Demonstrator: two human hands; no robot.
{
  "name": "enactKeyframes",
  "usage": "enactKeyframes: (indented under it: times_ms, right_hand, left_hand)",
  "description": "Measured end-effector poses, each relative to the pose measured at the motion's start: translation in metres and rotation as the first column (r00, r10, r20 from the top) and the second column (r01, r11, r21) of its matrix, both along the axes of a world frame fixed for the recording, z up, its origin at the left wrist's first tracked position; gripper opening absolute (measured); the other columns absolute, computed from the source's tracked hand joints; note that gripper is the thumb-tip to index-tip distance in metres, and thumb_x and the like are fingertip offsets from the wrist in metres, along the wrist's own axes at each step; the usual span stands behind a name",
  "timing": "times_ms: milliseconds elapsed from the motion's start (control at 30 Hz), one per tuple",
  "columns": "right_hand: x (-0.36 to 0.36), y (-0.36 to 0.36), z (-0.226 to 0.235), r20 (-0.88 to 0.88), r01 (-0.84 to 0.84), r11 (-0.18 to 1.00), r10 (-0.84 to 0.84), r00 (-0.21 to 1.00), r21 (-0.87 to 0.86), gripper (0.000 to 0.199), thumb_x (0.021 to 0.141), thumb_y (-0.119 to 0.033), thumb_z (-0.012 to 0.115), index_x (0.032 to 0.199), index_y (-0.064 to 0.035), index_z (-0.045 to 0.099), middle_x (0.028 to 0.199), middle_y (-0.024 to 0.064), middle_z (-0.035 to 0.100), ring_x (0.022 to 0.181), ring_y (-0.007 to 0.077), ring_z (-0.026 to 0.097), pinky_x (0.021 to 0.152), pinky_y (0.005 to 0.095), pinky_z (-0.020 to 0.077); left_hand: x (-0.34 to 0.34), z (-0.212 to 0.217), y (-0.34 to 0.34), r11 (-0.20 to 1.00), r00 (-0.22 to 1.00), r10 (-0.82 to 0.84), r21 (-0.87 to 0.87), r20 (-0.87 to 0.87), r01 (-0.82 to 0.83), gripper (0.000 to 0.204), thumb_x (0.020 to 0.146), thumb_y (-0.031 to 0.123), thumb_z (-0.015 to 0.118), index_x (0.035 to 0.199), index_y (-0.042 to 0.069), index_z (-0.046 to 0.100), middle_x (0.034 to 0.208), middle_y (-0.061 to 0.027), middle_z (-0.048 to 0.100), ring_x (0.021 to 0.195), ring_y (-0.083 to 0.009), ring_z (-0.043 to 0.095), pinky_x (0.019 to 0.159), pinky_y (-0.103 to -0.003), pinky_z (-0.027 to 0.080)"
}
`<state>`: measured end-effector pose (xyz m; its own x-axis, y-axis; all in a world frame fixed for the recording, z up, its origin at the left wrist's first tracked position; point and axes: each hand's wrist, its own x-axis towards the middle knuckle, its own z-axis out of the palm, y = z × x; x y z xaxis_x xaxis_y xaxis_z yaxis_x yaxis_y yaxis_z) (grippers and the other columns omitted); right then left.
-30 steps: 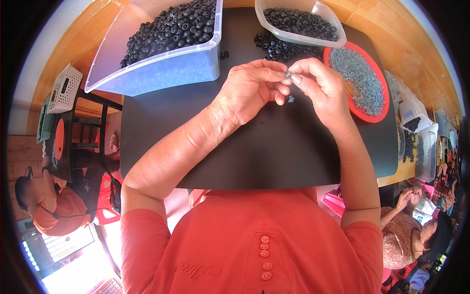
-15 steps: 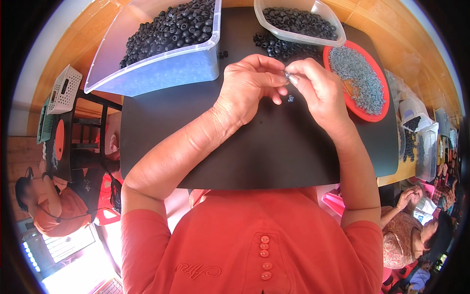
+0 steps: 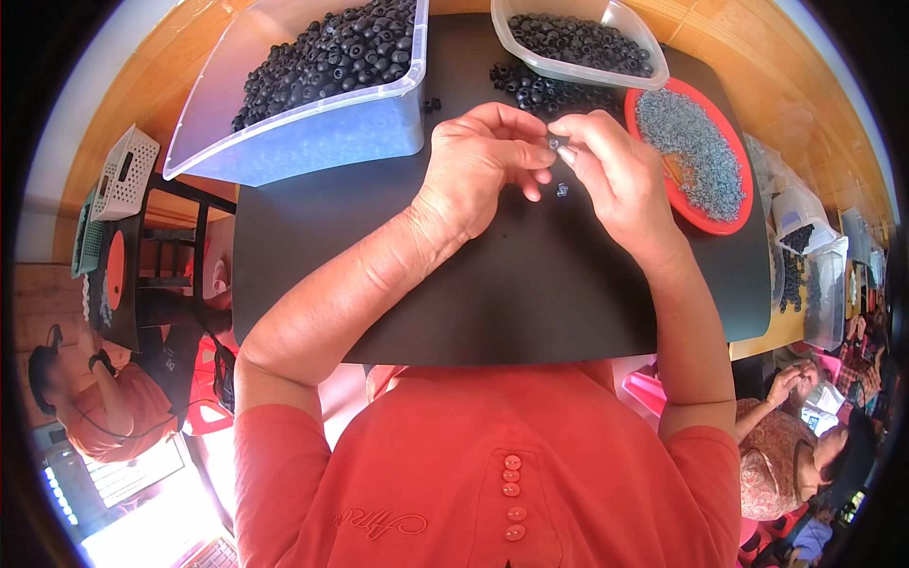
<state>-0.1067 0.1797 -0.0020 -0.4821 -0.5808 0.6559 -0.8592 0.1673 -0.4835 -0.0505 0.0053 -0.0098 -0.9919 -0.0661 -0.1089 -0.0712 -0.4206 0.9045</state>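
Note:
In front of me, above the dark table (image 3: pixel 454 303), my hands meet at their fingertips. My left hand (image 3: pixel 478 161) is closed in a pinch, thumb and forefinger at a tiny clear plastic piece (image 3: pixel 555 145). From the other side my right hand (image 3: pixel 615 175) curls in, forefinger above the piece and thumb beside it. The dark patch around the piece may be a black part or just the tabletop; I cannot tell. A second small clear piece (image 3: pixel 562 190) lies on the table just below the fingertips.
A large clear bin (image 3: pixel 312 151) of black round hollow parts stands far left. At the back is a smaller clear tub (image 3: pixel 578 68) of similar parts, with loose black parts (image 3: pixel 544 93) before it. A red oval tray (image 3: pixel 729 225) holds small clear pieces. People sit at both sides.
My right thumb and forefinger have parted slightly, so the clear piece between my fingertips shows more. The person at the left has moved an arm.

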Motion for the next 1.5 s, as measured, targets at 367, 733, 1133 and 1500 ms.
enactKeyframes:
  times_ms: [367,733,1133,1500]
  right_hand:
    - [-0.001,0.003,0.003,0.095,-0.069,0.997,0.065,0.993,0.042,0.017,0.088,0.013,0.053,0.099,0.0005,0.058,0.085,0.0095,0.061,0.076,0.0199,0.063,0.067,0.0281,0.0500]
    - [-0.001,0.001,-0.001,0.135,-0.050,0.997,0.043,0.990,0.052,0.016,0.089,0.012,0.054,0.101,0.0017,0.056,0.091,0.0116,0.063,0.086,0.0207,0.067,0.076,0.0287,0.0532]
    - [-0.003,0.005,0.000,0.212,-0.087,0.996,0.084,0.974,0.008,0.013,0.091,0.009,0.057,0.101,0.0004,0.057,0.090,0.0086,0.064,0.084,0.0174,0.066,0.073,0.0277,0.0522]
    - [-0.002,0.004,0.005,0.416,-0.199,0.978,0.210,0.885,-0.070,0.009,0.092,0.006,0.058,0.099,0.0009,0.055,0.086,0.0051,0.062,0.080,0.0114,0.062,0.072,0.0252,0.0506]
  left_hand:
    - [-0.003,-0.001,-0.003,0.971,0.987,-0.145,0.201,0.074,0.128,0.023,0.083,-0.005,0.068,0.105,-0.009,0.061,0.082,-0.0134,0.066,0.068,-0.0214,0.066,0.056,-0.033,0.054]
    - [-0.004,-0.003,-0.007,0.980,0.984,-0.145,0.154,0.099,0.129,0.017,0.086,-0.004,0.065,0.101,-0.010,0.061,0.086,-0.0169,0.066,0.072,-0.0245,0.067,0.059,-0.035,0.056]
    - [-0.006,-0.010,-0.006,0.952,0.982,-0.176,0.264,0.062,0.154,0.013,0.089,0.000,0.065,0.098,-0.008,0.060,0.086,-0.0159,0.066,0.073,-0.0250,0.066,0.062,-0.035,0.055]
    - [-0.003,-0.011,-0.003,0.924,0.976,-0.212,0.335,0.049,0.184,0.017,0.090,0.007,0.067,0.098,-0.006,0.061,0.080,-0.0112,0.063,0.070,-0.0238,0.064,0.059,-0.036,0.052]
